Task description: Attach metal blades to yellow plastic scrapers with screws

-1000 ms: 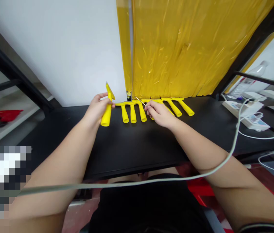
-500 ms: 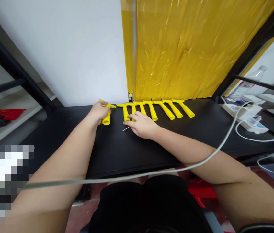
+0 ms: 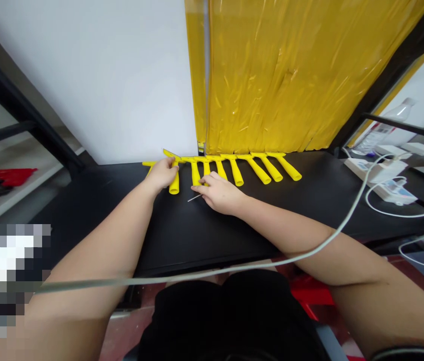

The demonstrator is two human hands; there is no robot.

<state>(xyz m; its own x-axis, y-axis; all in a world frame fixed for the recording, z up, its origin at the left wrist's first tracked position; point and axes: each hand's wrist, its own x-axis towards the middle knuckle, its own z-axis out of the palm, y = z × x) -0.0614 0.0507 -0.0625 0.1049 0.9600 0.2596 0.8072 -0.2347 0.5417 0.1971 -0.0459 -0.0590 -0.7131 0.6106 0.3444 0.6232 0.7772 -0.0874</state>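
Head view, left to right: red tool (image 3: 9,176) on a side shelf well away, then left hand (image 3: 163,174) closed round a yellow tube (image 3: 174,183), set down on the table (image 3: 204,225) at the near end of the row (image 3: 234,168), seemingly to line up with the rest. Just right of that grip, right hand (image 3: 217,192) flat and loose on the table, pinching nothing, thin needle (image 3: 194,198) lying at its fingertips, free. Beyond, yellow curtain (image 3: 290,75) behind the row; cable (image 3: 234,268) across both forearms; power strip (image 3: 373,170) far right.
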